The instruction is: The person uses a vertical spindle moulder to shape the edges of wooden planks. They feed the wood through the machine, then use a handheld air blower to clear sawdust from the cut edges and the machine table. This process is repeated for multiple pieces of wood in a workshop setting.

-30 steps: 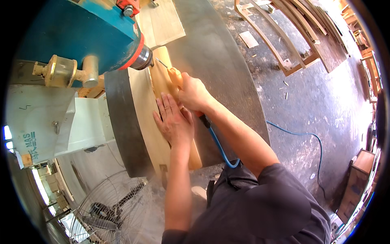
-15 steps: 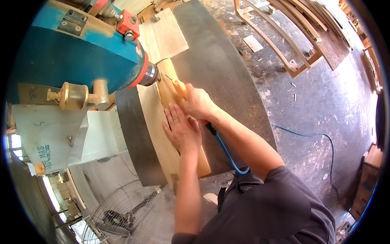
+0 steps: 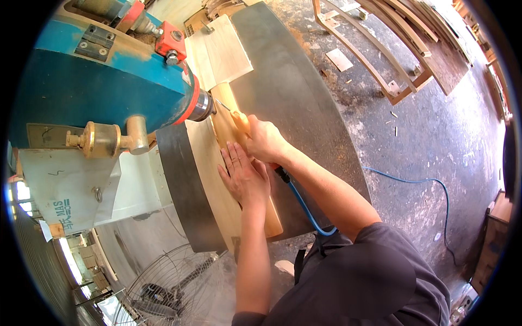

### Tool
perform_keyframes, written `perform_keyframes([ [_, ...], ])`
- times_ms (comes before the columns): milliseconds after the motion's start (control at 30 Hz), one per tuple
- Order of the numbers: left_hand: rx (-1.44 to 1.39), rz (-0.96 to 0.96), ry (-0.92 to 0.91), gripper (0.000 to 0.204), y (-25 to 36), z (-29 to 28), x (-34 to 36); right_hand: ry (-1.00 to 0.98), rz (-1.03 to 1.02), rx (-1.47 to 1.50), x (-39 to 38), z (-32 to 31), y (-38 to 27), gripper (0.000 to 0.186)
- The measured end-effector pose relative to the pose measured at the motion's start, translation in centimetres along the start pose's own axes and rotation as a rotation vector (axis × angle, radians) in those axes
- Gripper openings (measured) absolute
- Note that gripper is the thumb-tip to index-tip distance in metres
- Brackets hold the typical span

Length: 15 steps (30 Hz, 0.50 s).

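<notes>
Left hand: fingers spread, palm flat on the pale curved wooden workpiece, pressing it down; not gripping. Right hand: clenched round an orange-handled air tool, tip aimed toward the steel spindle nose of the blue boring machine. Blue air hose runs from the tool back under the right forearm.

Workpiece location: lies lengthwise on the grey steel bench, far end just beside the spindle nose, near end overhanging the bench edge toward the person. A second pale flat board lies beyond it on the same bench.

Surroundings: wire-guard floor fan at lower left; curved wooden frame parts on the concrete floor at upper right.

Risks (judgement):
- Right-hand fingers sit near the spindle nose. If spindle turns, contact or snagging is possible.
- Workpiece held by palm pressure only; no clamp visible. A kick from the tool or spindle could shift or spin it.
- Hose lies close to the forearm; a snag could jerk the tool off line.
- Overhanging end could tip if left-hand pressure eases.

Change vs. frame 0.5 s prior: hand positions approx. the same; left palm stays flat, right keeps its grip. Machine head appears larger and nearer the centre, i.e. viewpoint has moved closer.
</notes>
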<state>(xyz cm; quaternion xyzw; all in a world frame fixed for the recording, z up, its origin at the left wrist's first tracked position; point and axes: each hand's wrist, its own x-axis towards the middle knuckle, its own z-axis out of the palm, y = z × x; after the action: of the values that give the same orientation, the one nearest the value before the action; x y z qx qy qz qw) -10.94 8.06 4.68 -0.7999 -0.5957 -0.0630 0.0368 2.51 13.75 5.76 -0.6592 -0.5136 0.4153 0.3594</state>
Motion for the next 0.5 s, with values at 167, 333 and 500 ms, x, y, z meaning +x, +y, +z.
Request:
perform_keyframes([
  [167, -0.027, -0.007, 0.003, 0.072, -0.1, 0.3, -0.1, 0.053, -0.041, 0.005, 0.3, 0.7, 0.7, 0.04],
  [333, 0.02, 0.003, 0.025, 0.074, -0.5, 0.7, 0.0, 0.004, 0.005, 0.056, -0.1, -0.1, -0.3, 0.039],
  [500, 0.029, 0.001, 0.035, 0.075, -0.4, 0.4, 0.0, -0.009, 0.015, 0.133, -0.4, -0.4, -0.4, 0.038],
])
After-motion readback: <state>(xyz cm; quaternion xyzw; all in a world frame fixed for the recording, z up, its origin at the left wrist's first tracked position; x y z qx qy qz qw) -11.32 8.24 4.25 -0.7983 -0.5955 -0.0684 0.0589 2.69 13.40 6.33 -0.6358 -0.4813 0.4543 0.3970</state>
